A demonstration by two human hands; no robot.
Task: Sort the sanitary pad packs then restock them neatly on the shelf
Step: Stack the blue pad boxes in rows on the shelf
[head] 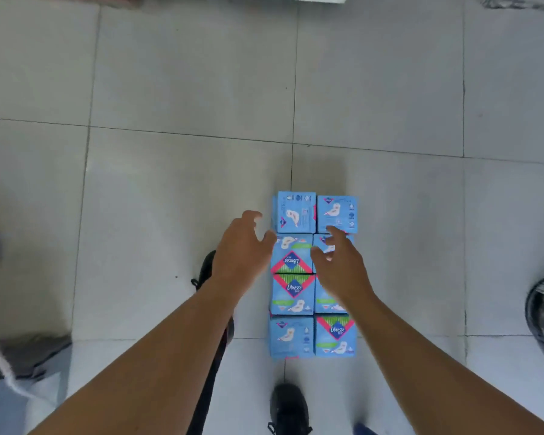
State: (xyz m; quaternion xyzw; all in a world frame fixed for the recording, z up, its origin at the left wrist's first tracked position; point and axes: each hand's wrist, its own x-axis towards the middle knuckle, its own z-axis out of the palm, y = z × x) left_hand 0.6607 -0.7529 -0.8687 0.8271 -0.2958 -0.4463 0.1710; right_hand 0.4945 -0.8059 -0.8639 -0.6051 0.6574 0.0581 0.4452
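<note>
Both my hands are hovering over the blue packs (314,274) on the tiled floor (170,171).

The packs are lying flat in two columns, edges touching. My left hand (237,251) is spreading its fingers by the block's left edge, holding nothing. My right hand (341,265) is also spreading, over the right column; motion blur is hiding whether it is touching a pack. My black shoes (289,406) are standing just beside the block.

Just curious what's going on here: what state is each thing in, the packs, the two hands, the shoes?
Sanitary pad packs: sealed, lying on the floor tiles, two columns, four rows, edges touching.
Left hand: open, fingers spread, beside the packs, holding nothing.
Right hand: open, over the right column, holding nothing.
Black shoes: laced, on the floor.
</note>
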